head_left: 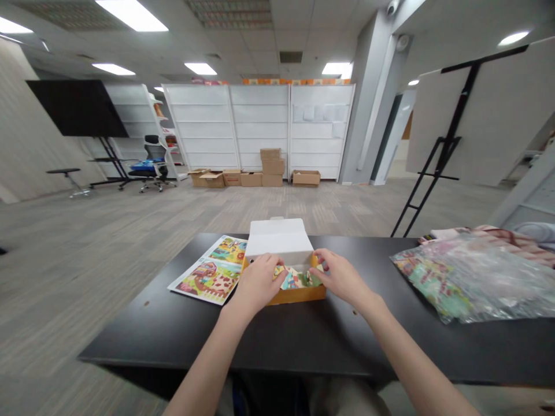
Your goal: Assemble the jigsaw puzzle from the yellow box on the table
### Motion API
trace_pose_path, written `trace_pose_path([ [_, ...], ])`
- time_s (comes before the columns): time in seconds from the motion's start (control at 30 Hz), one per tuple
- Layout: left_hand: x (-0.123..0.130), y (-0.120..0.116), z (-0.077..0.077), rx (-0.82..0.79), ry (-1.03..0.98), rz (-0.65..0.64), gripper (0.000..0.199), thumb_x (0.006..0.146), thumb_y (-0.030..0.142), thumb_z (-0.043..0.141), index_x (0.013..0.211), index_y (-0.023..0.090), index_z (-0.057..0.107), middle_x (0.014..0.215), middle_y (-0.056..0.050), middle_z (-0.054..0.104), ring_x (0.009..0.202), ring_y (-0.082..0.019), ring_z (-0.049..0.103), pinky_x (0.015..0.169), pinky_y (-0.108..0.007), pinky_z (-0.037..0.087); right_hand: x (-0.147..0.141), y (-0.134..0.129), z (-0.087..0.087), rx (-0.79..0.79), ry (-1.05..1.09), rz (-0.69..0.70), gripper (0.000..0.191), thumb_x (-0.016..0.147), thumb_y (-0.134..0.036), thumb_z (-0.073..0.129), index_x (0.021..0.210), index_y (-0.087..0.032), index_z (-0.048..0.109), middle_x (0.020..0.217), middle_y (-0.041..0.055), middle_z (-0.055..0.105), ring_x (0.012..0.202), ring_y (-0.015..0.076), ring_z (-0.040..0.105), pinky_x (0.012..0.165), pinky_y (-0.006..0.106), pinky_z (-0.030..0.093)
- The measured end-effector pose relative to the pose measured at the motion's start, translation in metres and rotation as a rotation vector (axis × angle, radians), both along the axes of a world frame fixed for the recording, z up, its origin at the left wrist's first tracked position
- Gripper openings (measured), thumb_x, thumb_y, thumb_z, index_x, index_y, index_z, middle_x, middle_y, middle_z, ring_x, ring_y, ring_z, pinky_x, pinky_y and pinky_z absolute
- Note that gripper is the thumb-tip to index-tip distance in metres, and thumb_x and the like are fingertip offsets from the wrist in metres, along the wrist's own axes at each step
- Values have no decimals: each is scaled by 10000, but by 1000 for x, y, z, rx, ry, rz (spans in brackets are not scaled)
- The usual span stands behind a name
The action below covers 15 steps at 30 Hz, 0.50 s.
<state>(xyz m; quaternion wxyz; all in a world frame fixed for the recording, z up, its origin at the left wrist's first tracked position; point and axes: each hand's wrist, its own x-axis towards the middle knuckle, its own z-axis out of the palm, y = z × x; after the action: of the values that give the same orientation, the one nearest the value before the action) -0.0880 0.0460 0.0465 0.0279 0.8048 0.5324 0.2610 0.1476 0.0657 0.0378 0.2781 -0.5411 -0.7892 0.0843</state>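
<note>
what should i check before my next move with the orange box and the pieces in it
White lid stands open behind the orange box: ok.
Coloured pieces lie inside the box: ok.
Left hand and right hand are both at the box: ok.
Either hand gripping a piece: cannot tell.
Printed picture sheet lies flat beside the box on the black table: ok.
All pieces in the box: cannot tell, the hands hide part of it.
</note>
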Motion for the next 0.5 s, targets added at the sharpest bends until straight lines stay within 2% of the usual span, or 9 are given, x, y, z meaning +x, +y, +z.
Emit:
trace_pose_path([
  [0.07,-2,14,6,-59,51,-76,240,922,394,612,1063,203,648,1076,-77,696,1062,-262,641,940,-406,499,0,17,18,-76,-122,79,240,825,-338,729,1019,-199,697,915,55,683,765,190,634,713,291,472],
  [0.13,-2,22,3,-113,41,-111,320,881,461,663,1080,211,656,1123,-83,694,1102,-278,628,957,-421,486,-1,30,27,-141,-171,155,197,786,-337,764,915,-193,723,818,33,681,712,175,616,659,266,438],
  [0.2,-2,26,-5,-168,-6,-114,357,851,507,686,1068,224,665,1132,-77,690,1097,-279,630,954,-424,485,-2,37,29,-220,-143,224,153,773,-303,762,870,-191,725,735,2,671,641,150,593,596,243,405],
  [0.3,0,26,-15,-216,-68,-84,405,805,525,724,1078,232,662,1139,-70,680,1083,-284,636,952,-432,485,-3,40,23,-298,-32,271,134,773,-220,725,903,-190,720,690,-25,673,583,125,584,557,222,395],
  [0.4,1,27,-18,-241,-77,-61,425,788,526,732,1091,238,657,1146,-67,686,1081,-301,642,950,-452,481,-5,40,16,-259,19,243,123,803,-158,668,908,-195,721,726,-15,701,616,128,613,607,230,431],
  [0.5,2,29,-19,-254,-79,-37,410,790,518,725,1081,236,663,1124,-68,704,1068,-309,652,944,-462,480,-8,41,13,-113,-49,213,82,829,-165,670,874,-206,724,816,19,720,733,165,637,701,273,461],
])
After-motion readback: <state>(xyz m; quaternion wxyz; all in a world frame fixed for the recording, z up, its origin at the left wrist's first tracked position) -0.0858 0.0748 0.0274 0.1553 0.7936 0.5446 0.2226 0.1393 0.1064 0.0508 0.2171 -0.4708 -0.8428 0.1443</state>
